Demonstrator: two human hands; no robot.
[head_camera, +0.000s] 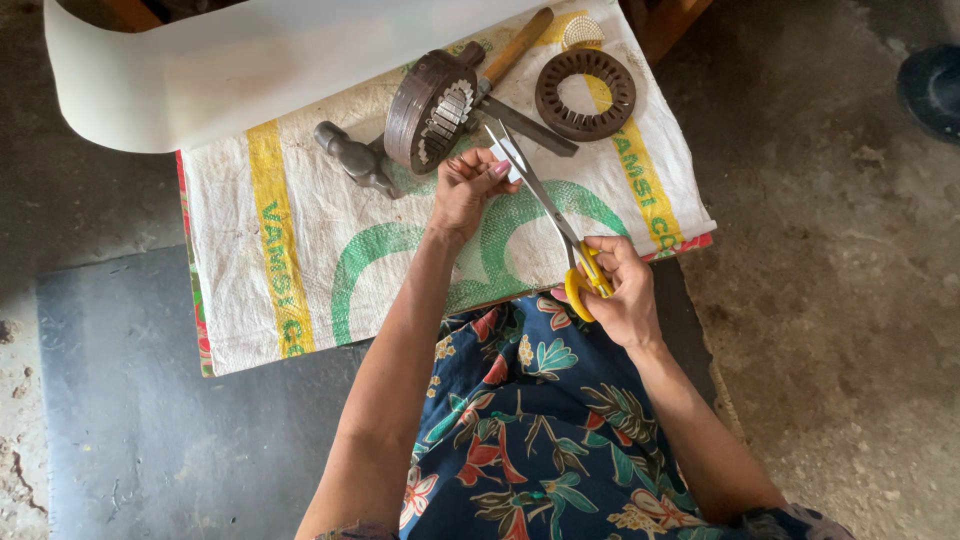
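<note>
Near the middle of the scene, above a lap in dark floral cloth (530, 420), the person's 2 hands work together over a white woven sack (300, 230) with yellow stripes and green print, spread flat like a mat. The right hand (615, 290) is clenched around the yellow handles of a pair of scissors (550, 215), fingers through the loops, and the long steel blades run up and to the left with their tips slightly parted. The left hand (468, 190) pinches a small white slip (503, 160) between thumb and fingertips, held right at the blade tips so that slip and blades touch. Just beyond the left hand, on the far part of the sack, stands a dark round motor stator (430, 110) tilted on its edge, its slotted inner ring showing. To its left lies a dark hammer head (355, 158); to its right a wooden-handled tool (515, 45) and, further right, a flat brown slotted ring (585, 93). At the far left edge, a wide curl of pale sheet material (200, 70) arches over the sack.
</note>
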